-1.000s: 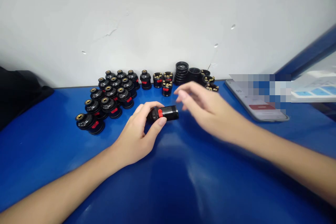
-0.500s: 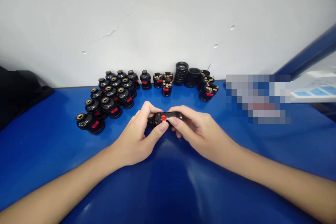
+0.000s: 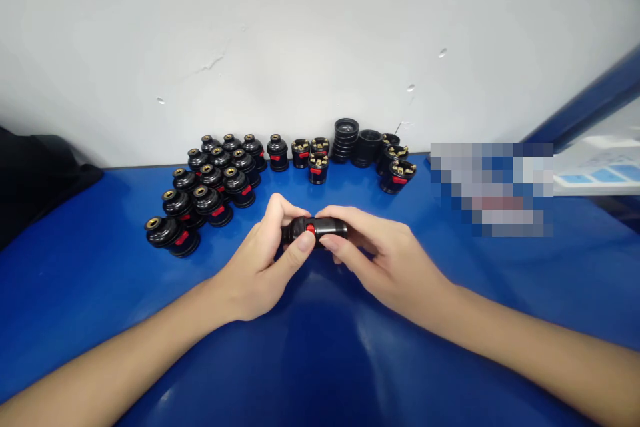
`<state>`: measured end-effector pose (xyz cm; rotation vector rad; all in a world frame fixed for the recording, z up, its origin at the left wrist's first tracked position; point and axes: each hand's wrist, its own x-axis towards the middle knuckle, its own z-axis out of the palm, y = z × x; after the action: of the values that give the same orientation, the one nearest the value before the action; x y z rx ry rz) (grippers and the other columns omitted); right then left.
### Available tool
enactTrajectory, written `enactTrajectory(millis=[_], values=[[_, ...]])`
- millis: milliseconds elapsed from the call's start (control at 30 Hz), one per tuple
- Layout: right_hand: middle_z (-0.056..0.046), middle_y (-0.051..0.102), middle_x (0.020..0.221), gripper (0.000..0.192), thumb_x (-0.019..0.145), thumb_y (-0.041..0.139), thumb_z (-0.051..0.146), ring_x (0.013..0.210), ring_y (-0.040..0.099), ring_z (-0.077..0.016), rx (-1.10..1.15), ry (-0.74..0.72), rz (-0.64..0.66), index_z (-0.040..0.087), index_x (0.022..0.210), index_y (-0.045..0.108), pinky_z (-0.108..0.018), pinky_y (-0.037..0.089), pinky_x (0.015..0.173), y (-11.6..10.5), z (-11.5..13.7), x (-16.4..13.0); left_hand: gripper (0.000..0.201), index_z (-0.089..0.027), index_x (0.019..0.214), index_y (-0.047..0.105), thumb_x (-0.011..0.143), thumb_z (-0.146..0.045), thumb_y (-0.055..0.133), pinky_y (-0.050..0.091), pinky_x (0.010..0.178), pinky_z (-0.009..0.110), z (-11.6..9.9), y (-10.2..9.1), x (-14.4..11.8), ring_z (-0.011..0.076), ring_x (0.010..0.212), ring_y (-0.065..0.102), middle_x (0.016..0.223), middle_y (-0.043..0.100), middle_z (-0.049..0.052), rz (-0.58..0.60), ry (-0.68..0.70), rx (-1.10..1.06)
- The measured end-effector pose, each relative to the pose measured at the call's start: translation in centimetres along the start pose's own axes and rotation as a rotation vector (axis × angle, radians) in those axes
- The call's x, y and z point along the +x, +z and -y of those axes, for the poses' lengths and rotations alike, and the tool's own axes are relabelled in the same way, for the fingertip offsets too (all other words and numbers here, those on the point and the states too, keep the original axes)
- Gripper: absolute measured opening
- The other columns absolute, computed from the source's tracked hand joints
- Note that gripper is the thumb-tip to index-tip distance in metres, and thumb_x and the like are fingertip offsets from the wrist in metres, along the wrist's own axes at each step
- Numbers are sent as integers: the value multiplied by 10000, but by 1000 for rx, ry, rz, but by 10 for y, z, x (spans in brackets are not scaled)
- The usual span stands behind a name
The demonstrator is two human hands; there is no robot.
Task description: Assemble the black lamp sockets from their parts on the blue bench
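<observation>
A black lamp holder [image 3: 331, 231] with a red switch lies sideways between my hands, above the front of the blue table. My left hand [image 3: 257, 270] is closed round its narrower, domed end, the thumb partly over the red switch. From the other side my right hand [image 3: 387, 247] grips the cylindrical end, thumb below and fingers on top. Part of the body is hidden behind the fingers. Beyond the hands stand a few black socket bodies [image 3: 318, 170] with brass contacts and red switches facing me.
Several domed lamp holders [image 3: 213, 203] stand in rows at the left. Black ring-shaped shells [image 3: 346, 140] are stacked by the wall, beside more socket bodies [image 3: 399, 177]. Black cloth [image 3: 40, 180] lies far left. A blurred-out patch [image 3: 493, 190] covers something at the right.
My right fingers have shifted slightly on the lamp holder, baring more of its cylindrical end. My left thumb now covers more of the red switch. The standing parts have not moved.
</observation>
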<state>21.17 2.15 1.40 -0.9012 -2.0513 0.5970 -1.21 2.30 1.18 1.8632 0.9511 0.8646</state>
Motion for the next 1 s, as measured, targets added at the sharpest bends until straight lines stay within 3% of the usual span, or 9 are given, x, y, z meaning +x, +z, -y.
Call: enactTrajectory(millis=[167,333,467,600,767,1000], values=[[-121,740,1223,312,1067,673,197,1070,743,-190,-159,-291,-54,157,1375,655,-285,608,952,2,-7,-4,454,-223,947,503,1156,-599,357,380,677,309,1,0,1,144,745,464,847,528,-28,-60,-55,-102],[-123,688,1280,330,1056,634,122,1172,717,-220,-139,-283,-97,204,1376,642,-354,606,1019,5,-9,-4,381,-226,1067,551,1134,-589,459,413,718,314,2,2,4,153,793,519,902,581,-18,-122,-33,-57],[-140,725,1240,426,1012,735,298,1106,728,-272,-115,-167,-119,167,1384,572,-431,615,947,5,-5,-1,292,-239,1162,504,1139,-530,494,414,711,317,1,4,2,157,772,546,871,607,-28,-84,20,-24],[-55,762,1005,85,1094,613,281,881,734,-219,-154,-63,-67,216,1146,634,-404,595,826,3,-3,-1,288,-233,1145,502,1137,-521,499,380,652,313,0,4,2,147,689,500,808,573,-41,-57,21,21],[-89,656,1208,268,1045,652,144,1080,694,-207,-14,-224,-76,246,1289,608,-350,628,874,3,-8,-1,341,-227,1137,541,1141,-559,461,431,713,325,1,4,4,159,767,553,864,602,-17,-119,-20,-19],[-100,563,1245,259,997,558,-3,1188,656,-211,-35,-263,-72,224,1062,664,-387,623,995,2,-12,-2,311,-246,1193,524,1142,-549,475,427,725,327,2,4,2,165,809,565,895,625,-19,-99,-33,-35]])
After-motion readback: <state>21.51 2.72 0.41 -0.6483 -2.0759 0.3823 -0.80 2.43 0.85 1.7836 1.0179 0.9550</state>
